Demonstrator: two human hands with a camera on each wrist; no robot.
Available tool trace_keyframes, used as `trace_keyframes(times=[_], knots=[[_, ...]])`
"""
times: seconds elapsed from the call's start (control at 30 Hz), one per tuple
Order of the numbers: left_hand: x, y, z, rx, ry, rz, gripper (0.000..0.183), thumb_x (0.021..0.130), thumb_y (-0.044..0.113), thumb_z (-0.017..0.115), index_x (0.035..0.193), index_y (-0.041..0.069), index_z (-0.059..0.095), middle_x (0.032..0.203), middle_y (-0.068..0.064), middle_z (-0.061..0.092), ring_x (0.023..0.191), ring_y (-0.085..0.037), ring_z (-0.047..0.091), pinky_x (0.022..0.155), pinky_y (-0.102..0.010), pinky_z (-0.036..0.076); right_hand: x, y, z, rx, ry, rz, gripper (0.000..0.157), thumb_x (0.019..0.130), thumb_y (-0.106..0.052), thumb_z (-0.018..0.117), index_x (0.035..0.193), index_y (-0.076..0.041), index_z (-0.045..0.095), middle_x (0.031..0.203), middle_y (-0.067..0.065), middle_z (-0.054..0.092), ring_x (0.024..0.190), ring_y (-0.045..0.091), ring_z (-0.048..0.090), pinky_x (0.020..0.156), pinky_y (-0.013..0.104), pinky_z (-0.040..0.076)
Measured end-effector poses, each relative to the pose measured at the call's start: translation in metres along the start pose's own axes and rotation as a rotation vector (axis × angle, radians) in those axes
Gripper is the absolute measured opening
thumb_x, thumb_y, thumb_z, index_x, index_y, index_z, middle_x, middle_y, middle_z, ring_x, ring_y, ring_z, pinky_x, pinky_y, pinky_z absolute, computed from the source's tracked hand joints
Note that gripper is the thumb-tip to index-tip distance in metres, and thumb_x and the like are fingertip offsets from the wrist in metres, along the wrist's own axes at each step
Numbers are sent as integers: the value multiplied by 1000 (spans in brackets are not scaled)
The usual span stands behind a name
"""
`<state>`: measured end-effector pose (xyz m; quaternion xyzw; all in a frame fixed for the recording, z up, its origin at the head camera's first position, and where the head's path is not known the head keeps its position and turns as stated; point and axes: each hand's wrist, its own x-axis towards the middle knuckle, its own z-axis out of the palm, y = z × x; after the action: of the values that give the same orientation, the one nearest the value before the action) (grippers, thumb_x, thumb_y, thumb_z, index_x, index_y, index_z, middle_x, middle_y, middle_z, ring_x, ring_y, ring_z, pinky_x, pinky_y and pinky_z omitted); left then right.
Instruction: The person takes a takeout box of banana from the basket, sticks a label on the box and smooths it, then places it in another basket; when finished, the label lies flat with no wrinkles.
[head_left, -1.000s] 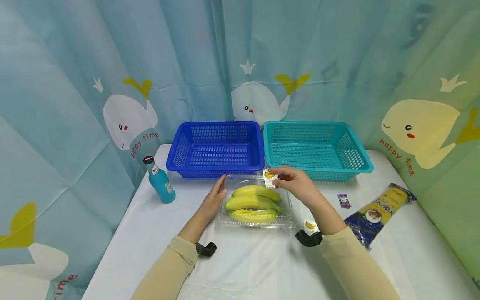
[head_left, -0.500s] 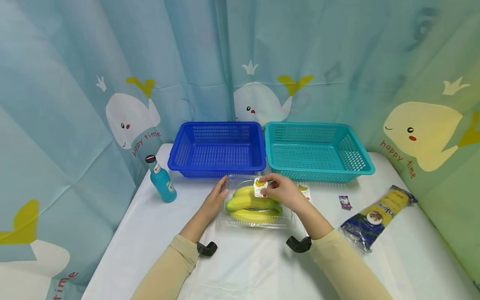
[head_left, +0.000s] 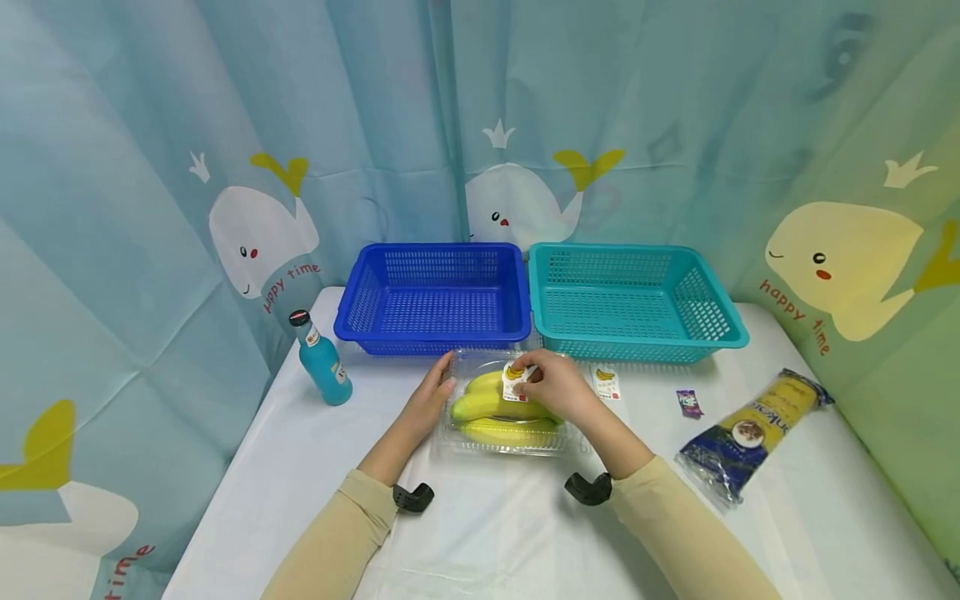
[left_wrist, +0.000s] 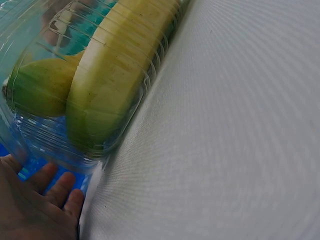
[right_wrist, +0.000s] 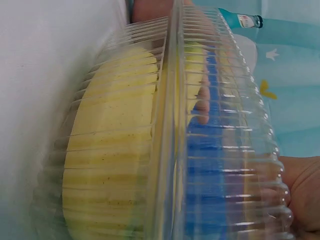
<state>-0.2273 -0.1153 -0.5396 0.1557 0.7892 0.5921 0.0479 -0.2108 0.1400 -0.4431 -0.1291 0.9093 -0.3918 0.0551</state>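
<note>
A clear plastic clamshell box (head_left: 455,367) with several bananas (head_left: 491,407) inside stands on the white table. My left hand (head_left: 426,407) rests along its left side, fingers fairly straight; in the left wrist view the hand (left_wrist: 37,200) lies beside the box end, fingers spread. Over the lid, my right hand (head_left: 561,390) pinches a small white banana label (head_left: 513,385) between thumb and fingers. The label lies over the lid's middle; whether it is stuck down I cannot tell. In the right wrist view the right hand (right_wrist: 306,192) shows partly behind the ribbed lid.
A blue basket (head_left: 431,337) and a teal basket (head_left: 637,342) stand behind the box. A blue bottle (head_left: 325,368) is at left. On the right lie another banana label (head_left: 606,382), a purple sachet (head_left: 688,404) and a yellow-and-blue packet (head_left: 753,429).
My right hand has moved left and slightly nearer with its label, from the lid's far right corner to its middle. Another label shows beside it; one near the wrist is now hidden.
</note>
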Motion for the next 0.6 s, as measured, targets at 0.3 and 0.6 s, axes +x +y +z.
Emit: trace_keyframes(times=[0.3,0.6], knots=[[0,0,0,5,-9,-3,62,104,37,40,158,15,21,163,-17,22,151,-36,22,124,-49,18,1,-3,4,-93,4,-40,25,84,-12,77,108,-10,70,108,7,65,80,14,62,66,27,51],[1,-2,0,-15,-13,-8,61,104,38,41,158,16,22,164,-16,21,151,-37,20,124,-51,15,2,-6,5,-166,-12,-65,26,84,-15,79,108,-9,71,106,8,62,79,14,60,65,27,49]])
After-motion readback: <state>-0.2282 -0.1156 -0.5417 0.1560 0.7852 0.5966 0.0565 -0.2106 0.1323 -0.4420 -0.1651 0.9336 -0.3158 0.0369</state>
